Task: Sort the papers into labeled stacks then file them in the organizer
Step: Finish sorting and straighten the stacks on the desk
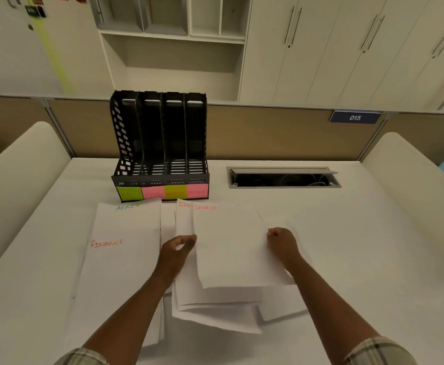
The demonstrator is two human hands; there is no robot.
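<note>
Both hands hold one sheet (231, 246) by its side edges, the left hand (180, 246) pinching the left edge and the right hand (281, 242) closed on the right, grip clamped so the page stays flat and its red heading readable. Under it lies a loose, unsorted pile (215, 312). Left on the counter (360, 246), sheets headed ADMIN (128, 214) and FINANCE (115, 259) start separate stacks. Beyond, the black organizer (160, 146) stands empty, its coloured labels (162, 192) facing the sorter.
</note>
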